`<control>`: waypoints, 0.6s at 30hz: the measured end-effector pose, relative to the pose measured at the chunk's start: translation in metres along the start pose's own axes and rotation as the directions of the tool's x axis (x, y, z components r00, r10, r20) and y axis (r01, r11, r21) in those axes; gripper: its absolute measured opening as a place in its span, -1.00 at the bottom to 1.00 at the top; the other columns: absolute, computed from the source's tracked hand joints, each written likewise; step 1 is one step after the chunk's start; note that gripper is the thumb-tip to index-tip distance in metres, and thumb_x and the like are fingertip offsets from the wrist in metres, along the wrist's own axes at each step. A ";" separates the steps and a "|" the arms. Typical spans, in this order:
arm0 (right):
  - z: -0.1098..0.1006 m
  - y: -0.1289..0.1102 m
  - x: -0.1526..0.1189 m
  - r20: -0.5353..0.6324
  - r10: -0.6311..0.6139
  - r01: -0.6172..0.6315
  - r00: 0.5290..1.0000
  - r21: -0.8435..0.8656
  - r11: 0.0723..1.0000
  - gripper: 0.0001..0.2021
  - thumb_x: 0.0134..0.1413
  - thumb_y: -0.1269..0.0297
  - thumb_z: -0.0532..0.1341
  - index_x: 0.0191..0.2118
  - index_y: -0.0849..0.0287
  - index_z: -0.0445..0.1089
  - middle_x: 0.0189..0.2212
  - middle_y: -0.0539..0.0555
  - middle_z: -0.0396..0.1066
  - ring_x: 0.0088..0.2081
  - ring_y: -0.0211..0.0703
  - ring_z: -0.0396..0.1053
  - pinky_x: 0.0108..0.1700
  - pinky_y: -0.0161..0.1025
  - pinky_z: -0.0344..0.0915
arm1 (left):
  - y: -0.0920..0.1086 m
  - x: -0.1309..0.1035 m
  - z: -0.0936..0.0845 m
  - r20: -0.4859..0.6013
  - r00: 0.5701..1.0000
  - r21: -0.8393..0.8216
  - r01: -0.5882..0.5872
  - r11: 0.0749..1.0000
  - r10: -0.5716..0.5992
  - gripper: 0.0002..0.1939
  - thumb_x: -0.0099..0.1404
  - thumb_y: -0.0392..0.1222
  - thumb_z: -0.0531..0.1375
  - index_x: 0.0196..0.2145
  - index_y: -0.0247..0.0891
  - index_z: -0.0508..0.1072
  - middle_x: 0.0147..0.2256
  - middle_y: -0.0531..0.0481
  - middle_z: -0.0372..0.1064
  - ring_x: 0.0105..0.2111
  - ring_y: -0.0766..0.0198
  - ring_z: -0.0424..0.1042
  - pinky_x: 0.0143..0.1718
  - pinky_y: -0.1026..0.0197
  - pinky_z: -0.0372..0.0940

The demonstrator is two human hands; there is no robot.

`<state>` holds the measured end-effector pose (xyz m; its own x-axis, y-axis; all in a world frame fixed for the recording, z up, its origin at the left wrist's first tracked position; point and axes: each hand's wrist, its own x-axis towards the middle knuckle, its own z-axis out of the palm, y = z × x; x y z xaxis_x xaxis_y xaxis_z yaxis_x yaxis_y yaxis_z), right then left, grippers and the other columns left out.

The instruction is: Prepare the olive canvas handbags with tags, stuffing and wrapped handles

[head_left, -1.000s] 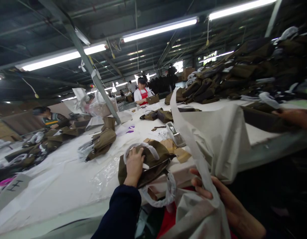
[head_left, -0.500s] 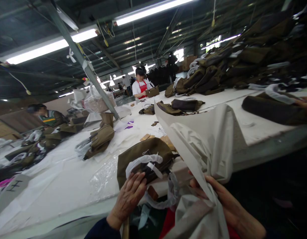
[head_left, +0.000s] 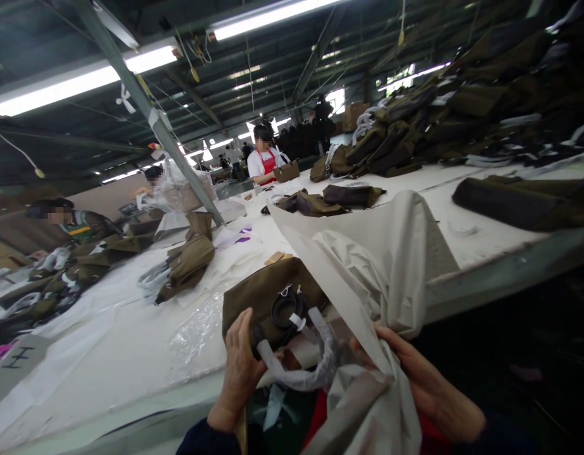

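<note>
The left hand has its grip closed on the near edge of an olive-brown canvas bag, fingers curled over the fabric beside the bag's white paper-wrapped handle, which loops down just right of that grip. The bag lies at the near edge of the white-covered bench. The right hand pinches a pale grey fabric dust cover, which rises above its grip.
</note>
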<state>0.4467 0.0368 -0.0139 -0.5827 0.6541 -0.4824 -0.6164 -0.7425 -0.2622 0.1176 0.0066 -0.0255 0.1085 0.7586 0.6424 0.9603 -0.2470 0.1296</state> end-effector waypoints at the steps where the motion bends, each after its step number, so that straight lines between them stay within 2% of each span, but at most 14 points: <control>1: 0.001 0.001 0.000 -0.005 0.003 -0.003 1.000 -0.003 1.000 -0.80 0.21 0.32 0.24 -0.24 0.38 0.54 -0.38 0.17 0.59 -0.43 -0.19 0.52 -0.41 -0.37 0.44 | 0.003 0.005 0.000 0.095 0.994 0.031 -0.060 0.998 0.057 -0.13 0.18 -0.18 0.31 0.33 -0.36 -0.02 0.26 -0.39 0.06 0.26 -0.16 0.09 0.22 -0.20 0.16; 3: 0.002 0.002 0.000 -0.024 0.009 -0.009 1.000 -0.011 1.000 -0.80 0.21 0.32 0.25 -0.24 0.38 0.54 -0.39 0.17 0.59 -0.44 -0.19 0.52 -0.44 -0.36 0.43 | 0.009 0.014 0.002 0.278 0.946 0.077 -0.195 0.978 0.167 -0.21 0.21 -0.32 0.23 0.34 -0.25 0.04 0.32 -0.28 0.03 0.28 -0.08 0.09 0.22 -0.12 0.19; 6: 0.002 0.004 -0.001 -0.034 0.000 -0.001 0.999 -0.021 1.000 -0.80 0.21 0.32 0.25 -0.29 0.39 0.54 -0.43 0.17 0.58 -0.47 -0.19 0.52 -0.49 -0.37 0.41 | 0.017 0.027 0.009 0.394 0.894 0.114 -0.277 0.954 0.213 -0.38 0.23 -0.43 0.14 0.23 -0.18 0.25 0.21 -0.18 0.27 0.15 -0.01 0.27 0.05 -0.03 0.33; 9: 0.001 0.004 -0.004 -0.028 -0.018 0.017 0.999 -0.026 1.000 -0.81 0.19 0.33 0.27 -0.29 0.40 0.54 -0.43 0.17 0.58 -0.46 -0.18 0.53 -0.41 -0.35 0.45 | 0.021 0.035 0.014 0.411 0.885 0.100 -0.282 0.954 0.218 -0.49 0.23 -0.46 0.12 0.13 -0.23 0.36 0.04 -0.16 0.43 0.02 0.04 0.35 -0.05 0.05 0.38; 13: 0.001 0.003 -0.012 -0.030 -0.037 0.037 0.999 -0.016 0.999 -0.82 0.19 0.33 0.27 -0.28 0.37 0.54 -0.39 0.18 0.59 -0.39 -0.17 0.55 -0.32 -0.35 0.47 | 0.024 0.040 0.014 0.398 0.887 0.050 -0.277 0.959 0.236 -0.56 0.23 -0.46 0.15 0.06 -0.23 0.39 -0.05 -0.12 0.46 -0.04 0.09 0.37 -0.06 0.13 0.38; 16: 0.004 0.003 -0.017 -0.044 -0.026 0.026 0.999 -0.014 1.000 -0.80 0.21 0.32 0.25 -0.28 0.39 0.54 -0.40 0.20 0.59 -0.42 -0.15 0.54 -0.36 -0.34 0.46 | 0.026 0.045 0.011 0.365 0.907 0.017 -0.233 0.972 0.211 -0.61 0.22 -0.48 0.13 -0.02 -0.21 0.42 -0.14 -0.08 0.47 -0.09 0.12 0.38 -0.09 0.15 0.37; 18: 0.007 0.003 -0.020 -0.062 -0.031 0.030 0.998 -0.015 0.999 -0.79 0.21 0.31 0.24 -0.30 0.39 0.54 -0.41 0.21 0.59 -0.43 -0.14 0.54 -0.37 -0.32 0.46 | 0.024 0.053 0.008 0.318 0.935 0.001 -0.165 0.986 0.156 -0.68 0.25 -0.45 0.12 -0.06 -0.23 0.43 -0.18 -0.09 0.47 -0.12 0.10 0.38 -0.10 0.12 0.37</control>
<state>0.4530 0.0218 0.0005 -0.5291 0.6665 -0.5252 -0.6254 -0.7246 -0.2895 0.1483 0.0452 0.0056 0.3330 0.8626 0.3807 0.9295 -0.3682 0.0212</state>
